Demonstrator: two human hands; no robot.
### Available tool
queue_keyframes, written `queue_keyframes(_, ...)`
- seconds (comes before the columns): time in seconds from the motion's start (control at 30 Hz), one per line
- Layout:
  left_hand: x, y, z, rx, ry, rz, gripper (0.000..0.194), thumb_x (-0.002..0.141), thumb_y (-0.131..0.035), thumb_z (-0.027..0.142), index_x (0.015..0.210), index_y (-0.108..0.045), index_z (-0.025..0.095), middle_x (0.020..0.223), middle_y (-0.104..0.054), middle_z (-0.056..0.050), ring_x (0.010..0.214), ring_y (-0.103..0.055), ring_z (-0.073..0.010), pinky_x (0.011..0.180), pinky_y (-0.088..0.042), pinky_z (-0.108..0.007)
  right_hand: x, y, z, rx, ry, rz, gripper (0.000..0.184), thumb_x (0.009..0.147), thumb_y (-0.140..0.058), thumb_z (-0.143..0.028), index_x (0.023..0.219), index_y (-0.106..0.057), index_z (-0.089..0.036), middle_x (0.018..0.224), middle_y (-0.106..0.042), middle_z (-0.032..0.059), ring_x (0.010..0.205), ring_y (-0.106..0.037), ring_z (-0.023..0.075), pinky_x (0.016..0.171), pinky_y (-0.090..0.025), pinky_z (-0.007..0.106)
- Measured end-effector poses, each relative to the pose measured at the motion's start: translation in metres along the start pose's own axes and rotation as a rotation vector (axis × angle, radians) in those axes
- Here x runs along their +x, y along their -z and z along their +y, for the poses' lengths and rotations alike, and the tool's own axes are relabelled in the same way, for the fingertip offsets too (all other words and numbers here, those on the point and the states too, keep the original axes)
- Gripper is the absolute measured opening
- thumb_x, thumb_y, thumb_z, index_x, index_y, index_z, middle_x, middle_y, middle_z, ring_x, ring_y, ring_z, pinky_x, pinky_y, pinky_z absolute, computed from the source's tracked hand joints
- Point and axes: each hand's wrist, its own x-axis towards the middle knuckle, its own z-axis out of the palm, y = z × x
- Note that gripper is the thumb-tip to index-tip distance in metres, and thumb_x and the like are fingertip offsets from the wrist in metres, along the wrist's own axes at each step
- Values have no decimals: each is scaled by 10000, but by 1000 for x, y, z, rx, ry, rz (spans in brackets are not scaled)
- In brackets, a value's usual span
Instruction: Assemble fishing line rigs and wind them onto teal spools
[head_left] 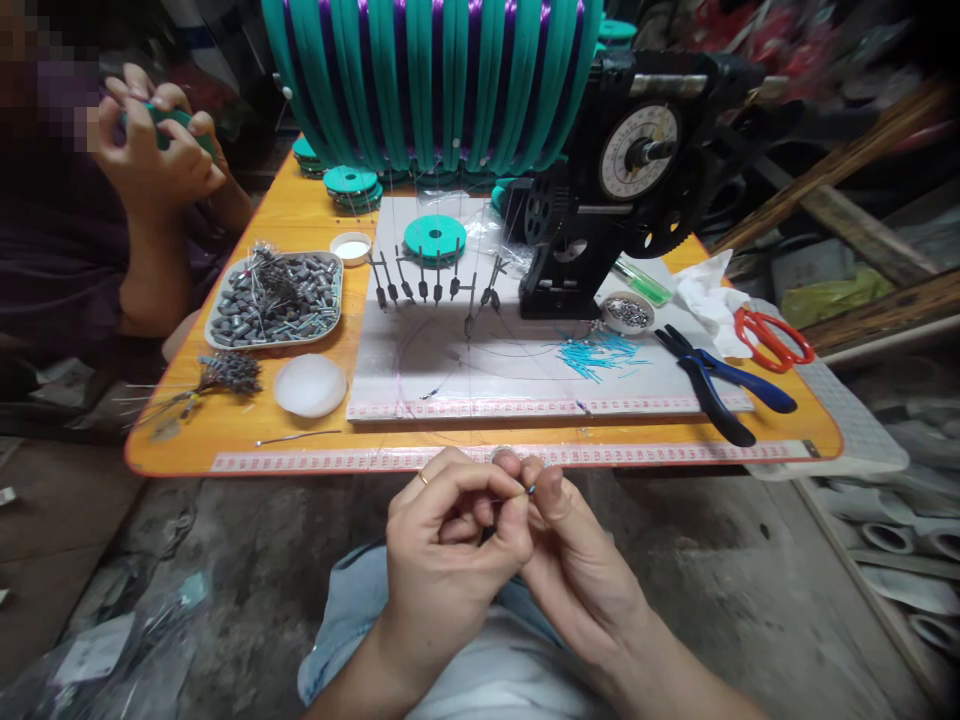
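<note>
Orange tabletop [292,215], L hand [457,540] & R hand [581,550] by near edge, both in fingertip pinch on tiny blue pc [532,489].

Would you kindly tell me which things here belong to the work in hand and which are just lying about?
Likely part of the work:
- tiny blue piece at the fingertips of the left hand and right hand
- loose blue strips
- pliers

Seemingly just lying about:
- crumpled white tissue
- pipes

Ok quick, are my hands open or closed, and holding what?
Left hand: closed in a pinch; what it grips is too small to tell.
Right hand: closed, seemingly pinching a small blue piece.
</note>
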Motion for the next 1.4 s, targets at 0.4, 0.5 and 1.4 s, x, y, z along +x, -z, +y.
queue_keyframes(0.4, 0, 2, -2, 25, -6, -4, 125, 783, -691, 96, 793, -670, 219, 687, -516, 50, 508, -434, -29, 386, -303, -69, -2, 1, 2, -48, 2, 63, 197, 825, -762, -384, 839, -745, -189, 893, -608, -13, 692, -564, 82, 858, -536, 293)
queue_keyframes(0.5, 0, 3, -2, 32, 4, -18, 115, 787, -694, 106, 795, -667, 217, 694, -513, 48, 512, -437, -29, 385, -304, -67, -2, 2, 2, -61, 5, 66, 192, 821, -768, -380, 844, -747, -190, 882, -604, -16, 687, -565, 78, 848, -541, 286)
queue_keyframes(1.4, 0, 0, 2, 85, -35, -14, 127, 752, -653, 61, 755, -636, 187, 672, -503, 38, 508, -449, -44, 392, -331, -95, -3, 1, 4, -124, 105, 154, 196, 767, -817, -343, 738, -717, -176, 906, -632, -2, 723, -623, 99, 717, -545, 232)
